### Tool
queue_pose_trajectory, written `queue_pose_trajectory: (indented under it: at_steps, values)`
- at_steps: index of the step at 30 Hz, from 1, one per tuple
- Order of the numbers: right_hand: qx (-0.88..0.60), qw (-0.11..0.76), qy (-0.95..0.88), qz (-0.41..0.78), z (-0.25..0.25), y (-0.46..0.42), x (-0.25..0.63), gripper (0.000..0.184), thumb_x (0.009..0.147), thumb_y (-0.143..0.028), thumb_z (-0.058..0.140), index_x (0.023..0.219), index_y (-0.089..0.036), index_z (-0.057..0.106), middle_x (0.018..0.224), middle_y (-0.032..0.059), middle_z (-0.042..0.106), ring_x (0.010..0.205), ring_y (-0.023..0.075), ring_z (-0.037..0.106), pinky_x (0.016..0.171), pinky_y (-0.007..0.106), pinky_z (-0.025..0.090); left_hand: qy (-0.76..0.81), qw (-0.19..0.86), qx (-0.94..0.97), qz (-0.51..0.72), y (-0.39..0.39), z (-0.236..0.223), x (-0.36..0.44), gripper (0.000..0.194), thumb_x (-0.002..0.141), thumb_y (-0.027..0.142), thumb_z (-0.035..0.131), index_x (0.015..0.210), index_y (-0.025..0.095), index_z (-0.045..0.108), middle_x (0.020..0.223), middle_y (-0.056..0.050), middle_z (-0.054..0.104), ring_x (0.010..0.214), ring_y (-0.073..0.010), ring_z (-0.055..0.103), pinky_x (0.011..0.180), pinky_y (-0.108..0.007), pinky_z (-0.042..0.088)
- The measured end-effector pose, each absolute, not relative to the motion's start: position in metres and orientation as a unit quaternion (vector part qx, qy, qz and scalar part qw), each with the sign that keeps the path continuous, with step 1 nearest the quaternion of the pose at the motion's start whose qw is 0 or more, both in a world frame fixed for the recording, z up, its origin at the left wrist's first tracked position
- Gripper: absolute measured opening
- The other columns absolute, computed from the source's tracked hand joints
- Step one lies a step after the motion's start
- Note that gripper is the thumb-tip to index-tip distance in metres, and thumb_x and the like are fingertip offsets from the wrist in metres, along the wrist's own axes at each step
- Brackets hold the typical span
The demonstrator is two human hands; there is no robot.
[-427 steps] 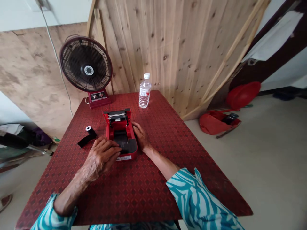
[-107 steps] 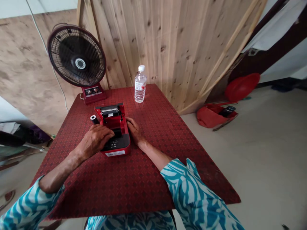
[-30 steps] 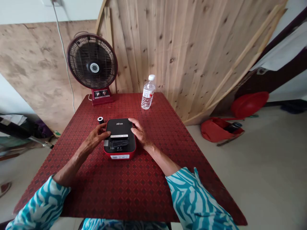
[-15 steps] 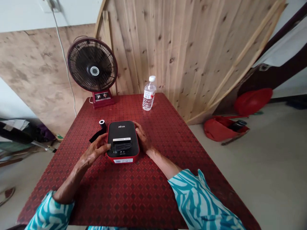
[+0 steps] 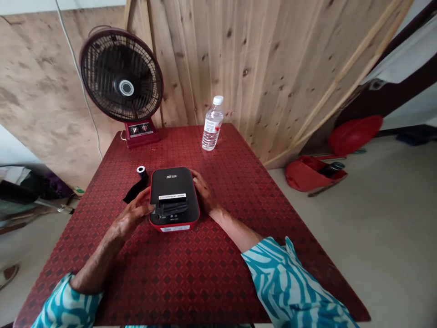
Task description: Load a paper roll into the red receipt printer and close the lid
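Observation:
A small red printer with a black lid lies closed in the middle of the red table. My left hand presses against its left side, thumb on the front corner of the lid. My right hand cups its right side, fingers curled along the edge. A black roll with a white core stands just left of the printer, with a strip of black tape trailing from it toward my left hand.
A red desk fan stands at the table's back left, its white cord running up the wall. A clear water bottle stands at the back centre. Wooden boards lean on the wall behind. A red bag and red basin lie on the floor to the right.
The printer's lid, open 3.6 s ago, is now closed. Both hands have stayed on the printer's sides over the last second; the view has shifted slightly.

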State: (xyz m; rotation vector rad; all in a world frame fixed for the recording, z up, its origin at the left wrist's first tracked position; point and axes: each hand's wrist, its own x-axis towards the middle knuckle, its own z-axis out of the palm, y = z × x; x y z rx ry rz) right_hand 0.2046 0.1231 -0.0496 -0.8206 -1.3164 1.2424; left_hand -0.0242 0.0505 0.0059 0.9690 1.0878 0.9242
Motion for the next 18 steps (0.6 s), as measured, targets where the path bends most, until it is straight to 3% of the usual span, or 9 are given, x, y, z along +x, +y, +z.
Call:
queue_pose_trajectory:
  at_steps: [4, 13, 18]
  values:
    - [-0.342, 0.549, -0.545, 0.533, -0.0529, 0.1244, 0.2038, 0.045, 0.086, -0.057, 0.049, 0.122, -0.031, 0.058, 0.131, 0.0001, 0.060, 0.127, 0.0205, 0.050, 0.112, 0.040, 0.034, 0.468, 0.658, 0.415, 0.418, 0.0489, 0.0016, -0.0226, 0.082, 0.071, 0.034, 0.071, 0.144, 0.022, 0.037, 0.114, -0.011, 0.069, 0.105, -0.0325, 0.065, 0.082, -0.040, 0.053]
    - [-0.361, 0.569, -0.520, 0.525, -0.0580, 0.1275, 0.2005, 0.048, 0.085, -0.057, 0.050, 0.123, -0.030, 0.056, 0.132, 0.0015, 0.060, 0.126, 0.0203, 0.051, 0.111, 0.040, 0.036, 0.467, 0.638, 0.432, 0.434, 0.0480, -0.0034, -0.0244, 0.079, 0.070, 0.035, 0.072, 0.141, 0.021, 0.041, 0.092, -0.007, 0.071, 0.081, -0.0249, 0.068, 0.071, -0.034, 0.052]
    - [-0.366, 0.575, -0.523, 0.512, -0.0577, 0.1287, 0.1996, 0.045, 0.086, -0.056, 0.050, 0.121, -0.029, 0.058, 0.131, 0.0024, 0.060, 0.125, 0.0198, 0.051, 0.111, 0.039, 0.035, 0.470, 0.635, 0.438, 0.428, 0.0475, 0.0023, -0.0216, 0.077, 0.070, 0.036, 0.071, 0.140, 0.021, 0.042, 0.095, -0.008, 0.069, 0.083, -0.0244, 0.067, 0.070, -0.033, 0.051]
